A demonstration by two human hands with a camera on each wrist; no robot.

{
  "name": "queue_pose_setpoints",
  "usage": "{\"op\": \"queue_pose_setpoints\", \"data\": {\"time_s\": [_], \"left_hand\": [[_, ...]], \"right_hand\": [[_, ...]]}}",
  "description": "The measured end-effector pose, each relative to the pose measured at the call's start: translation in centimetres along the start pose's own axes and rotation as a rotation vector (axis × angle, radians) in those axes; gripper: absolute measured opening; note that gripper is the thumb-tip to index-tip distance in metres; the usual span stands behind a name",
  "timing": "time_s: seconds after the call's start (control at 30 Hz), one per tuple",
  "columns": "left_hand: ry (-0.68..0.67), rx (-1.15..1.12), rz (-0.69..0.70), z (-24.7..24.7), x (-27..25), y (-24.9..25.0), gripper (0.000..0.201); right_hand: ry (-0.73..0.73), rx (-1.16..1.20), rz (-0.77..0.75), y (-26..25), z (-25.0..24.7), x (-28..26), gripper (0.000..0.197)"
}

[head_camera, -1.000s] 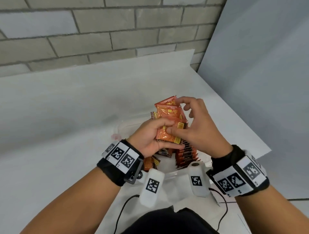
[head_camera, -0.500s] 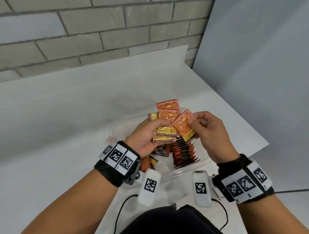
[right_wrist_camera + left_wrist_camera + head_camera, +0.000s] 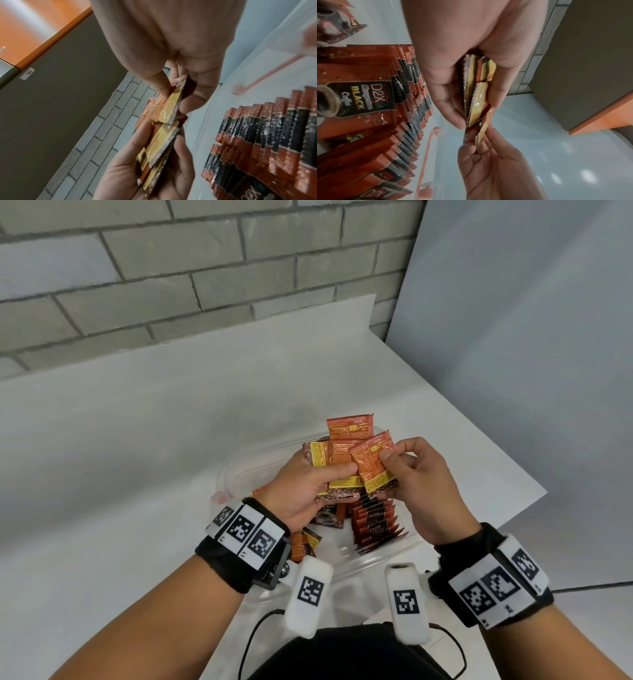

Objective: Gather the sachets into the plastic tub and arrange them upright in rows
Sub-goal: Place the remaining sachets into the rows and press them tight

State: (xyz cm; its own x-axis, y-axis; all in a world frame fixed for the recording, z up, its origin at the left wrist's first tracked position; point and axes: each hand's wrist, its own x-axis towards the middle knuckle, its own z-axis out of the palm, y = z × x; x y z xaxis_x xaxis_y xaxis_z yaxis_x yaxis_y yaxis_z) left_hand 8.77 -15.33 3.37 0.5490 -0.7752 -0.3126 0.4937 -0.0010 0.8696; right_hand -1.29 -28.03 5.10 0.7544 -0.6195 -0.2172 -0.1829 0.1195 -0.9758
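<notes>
Since a second ago the right hand has drawn one sachet sideways, pinching it; the left hand grips a fanned bunch of sachets above the plastic tub, where rows of sachets stand

Head view looks down; both wrist views look up close — sharing the sachets.

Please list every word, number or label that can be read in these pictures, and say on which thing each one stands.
"D2X", "BLACK", "Coffee": front of a sachet in the row in the tub; a script word between them is not clear.
"D2X": a row sachet, head view.
"BLACK": top sachet in the left hand.
"981", perhaps: tape label on a grey panel.
Small print on the sachet in the right hand: too blurred.
</notes>
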Motion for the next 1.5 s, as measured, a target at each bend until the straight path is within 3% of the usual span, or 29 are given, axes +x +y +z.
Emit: {"op": "queue_pose_setpoints", "data": {"time_s": [0.07,0.23,0.43,0.53,0.6,0.83,0.97,1.07,1.2,1.3,1.43,1.5], "left_hand": [[0.018,0.013,-0.002,-0.1,0.0,0.0,0.045],[0.088,0.006,-0.027,0.1,0.1,0.2,0.021],[0.068,-0.062,-0.090,0.7,0.1,0.3,0.038],[0.045,-0.197,-0.131,0.6,0.1,0.8,0.019],[0.058,-0.243,-0.135,0.5,0.2,0.9,0.019],[-0.064,-0.090,-0.083,0.4,-0.1,1.0,0.016],[-0.119,-0.164,-0.134,-0.1,-0.2,1.2,0.031],[-0.115,-0.138,-0.118,-0.6,-0.4,1.4,0.023],[-0.133,0.059,-0.053,-0.8,-0.5,1.4,0.041],[-0.135,0.119,-0.019,-0.6,-0.4,1.3,0.040],[-0.094,0.008,-0.029,-0.4,-0.3,1.4,0.037],[-0.043,-0.108,-0.038,-0.4,-0.2,1.6,0.025]], "right_hand": [[0.023,0.011,-0.002,-0.1,0.2,0.0,0.011],[0.025,-0.017,0.011,0.1,0.6,-0.2,0.009],[-0.032,-0.031,0.007,-0.2,0.4,-0.3,0.025],[-0.015,0.021,0.025,-0.7,-0.4,0.1,0.025],[0.001,0.085,0.035,-0.9,-0.9,0.3,0.024],[-0.061,0.190,0.117,-0.6,-1.1,1.0,0.026],[-0.068,0.154,0.084,-0.9,-1.5,1.3,0.030],[-0.072,0.142,0.055,-1.3,-2.1,1.6,0.027],[-0.196,0.053,0.038,-1.9,-2.4,1.6,0.025],[-0.269,-0.018,0.040,-2.1,-2.0,1.5,0.023],[-0.236,-0.005,0.040,-2.0,-1.7,1.6,0.020],[-0.189,0.063,0.042,-1.9,-1.6,1.8,0.018]]}}
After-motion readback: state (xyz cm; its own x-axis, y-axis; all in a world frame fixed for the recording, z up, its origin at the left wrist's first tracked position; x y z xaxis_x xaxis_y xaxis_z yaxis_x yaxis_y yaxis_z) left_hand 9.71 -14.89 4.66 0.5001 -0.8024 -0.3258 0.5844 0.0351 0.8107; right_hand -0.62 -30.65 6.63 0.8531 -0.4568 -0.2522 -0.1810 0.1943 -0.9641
